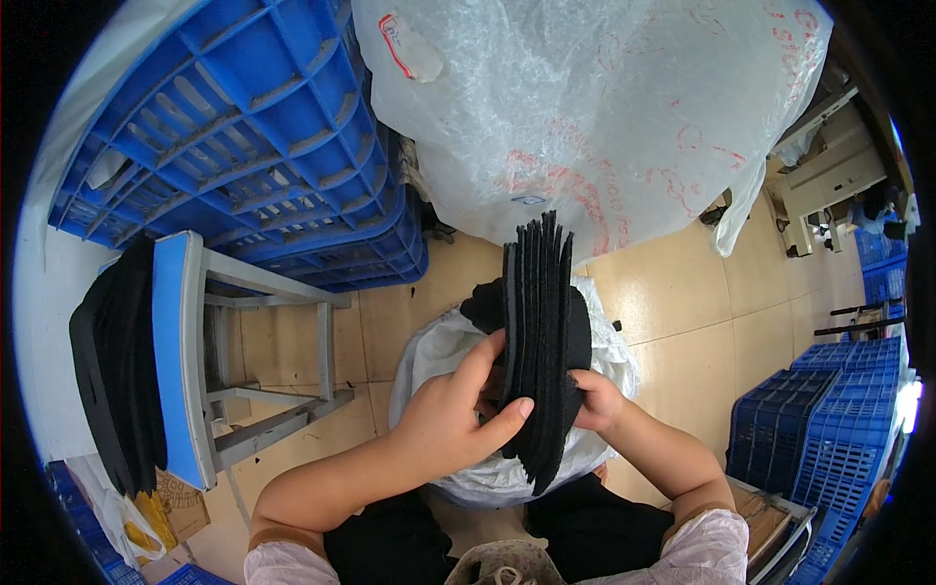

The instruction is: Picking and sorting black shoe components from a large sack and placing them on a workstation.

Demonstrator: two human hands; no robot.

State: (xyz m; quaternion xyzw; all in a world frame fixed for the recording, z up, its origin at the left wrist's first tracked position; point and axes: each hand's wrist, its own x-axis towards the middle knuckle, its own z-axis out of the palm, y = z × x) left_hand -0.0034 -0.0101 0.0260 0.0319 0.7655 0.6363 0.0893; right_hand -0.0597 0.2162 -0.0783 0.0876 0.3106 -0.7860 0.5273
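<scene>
A thick stack of black, felt-like cut sheets (pixel 536 341) stands on edge between my two hands. My left hand (pixel 478 395) is closed round its left side, the thumb pressing against the layers. On the other side my right hand (pixel 597 400) grips the stack, with some of its fingers hidden behind the black material. Below the stack is a white sack (pixel 429 361) in front of my knees. More black material (pixel 481 307) shows behind the stack, over the sack; its shape is partly covered.
To the left, a blue-topped stool (pixel 180 361) with grey legs carries a pile of black sheets (pixel 122 366). Blue plastic crates (pixel 253 127) stand beyond it. A large translucent plastic bag (pixel 585 107) fills the far side. More blue crates (pixel 819 419) are on the right.
</scene>
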